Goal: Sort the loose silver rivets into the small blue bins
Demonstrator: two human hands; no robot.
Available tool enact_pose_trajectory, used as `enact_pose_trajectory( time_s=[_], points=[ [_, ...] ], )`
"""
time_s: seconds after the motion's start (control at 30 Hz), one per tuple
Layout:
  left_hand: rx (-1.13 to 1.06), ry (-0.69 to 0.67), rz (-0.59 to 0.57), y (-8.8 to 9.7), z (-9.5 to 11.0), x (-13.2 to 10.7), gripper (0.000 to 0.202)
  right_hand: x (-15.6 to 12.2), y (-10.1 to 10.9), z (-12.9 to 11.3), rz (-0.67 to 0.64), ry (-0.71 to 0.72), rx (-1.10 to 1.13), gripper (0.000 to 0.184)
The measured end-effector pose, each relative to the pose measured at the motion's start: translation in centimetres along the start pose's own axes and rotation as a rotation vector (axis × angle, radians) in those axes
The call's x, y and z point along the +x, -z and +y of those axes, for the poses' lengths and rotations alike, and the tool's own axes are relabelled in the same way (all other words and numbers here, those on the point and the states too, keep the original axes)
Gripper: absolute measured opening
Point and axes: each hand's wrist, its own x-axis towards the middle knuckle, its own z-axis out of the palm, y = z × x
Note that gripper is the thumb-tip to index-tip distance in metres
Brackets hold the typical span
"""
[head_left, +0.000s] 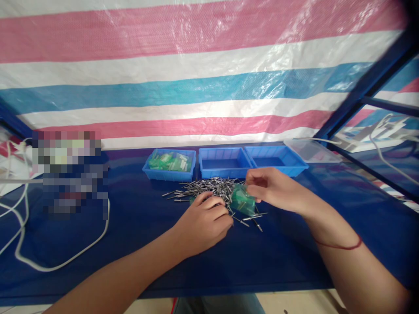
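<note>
Blind rivets [218, 184]: loose heap on your blue table [147, 244], before three blue plastic bins [225, 173], the leftmost holding green packets [170, 162]. Your left hand [207, 224]: fingers curled at the heap's near side; grip cannot be told. Your right hand [273, 189], apart from it: pinching a green bag [243, 201] at the heap's right.

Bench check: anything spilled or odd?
Loose metal pins lie heaped on the blue table in front of the blue bins, a few straying out near the green bag in the right hand. Looks like a spill, though it may be deliberate. At the left, a white cable sprawls in a loose loop. No damage seen.
</note>
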Motion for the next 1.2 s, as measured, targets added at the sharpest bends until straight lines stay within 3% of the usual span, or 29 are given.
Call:
enact_pose_trajectory(
  time_s=[0.1,0.2,0.3,0.53,0.77,0.97,1.07,1.2],
  points=[
    [-0.041,0.020,0.038,0.3,0.1,0.2,0.016,0.0,0.3,0.2,0.139,0.026,0.009,0.015],
    [-0.094,0.169,0.167,0.9,-0.1,0.3,0.016,-0.1,0.4,0.2,0.204,0.100,0.105,0.015],
    [-0.153,0.369,0.263,1.2,-0.6,0.4,0.022,-0.3,0.1,0.1,0.181,0.202,0.257,0.019],
    [-0.378,0.594,0.217,0.9,-1.3,0.5,0.018,0.0,-1.2,-0.5,0.102,0.297,0.390,0.014],
    [-0.482,0.655,0.241,1.4,-1.3,0.5,0.020,0.4,-1.7,0.2,0.116,0.287,0.227,0.018],
    [-0.801,0.746,0.349,1.5,-1.3,0.6,0.024,0.3,-2.6,-0.1,0.328,0.465,-0.010,0.013],
    [-0.928,0.772,0.429,1.7,-1.6,0.6,0.029,0.3,-2.8,-0.3,0.297,0.439,0.119,0.013],
    [-0.883,0.814,0.460,1.9,-2.0,0.5,0.028,0.3,-3.2,-0.7,0.218,0.404,0.348,0.016]
  ],
)
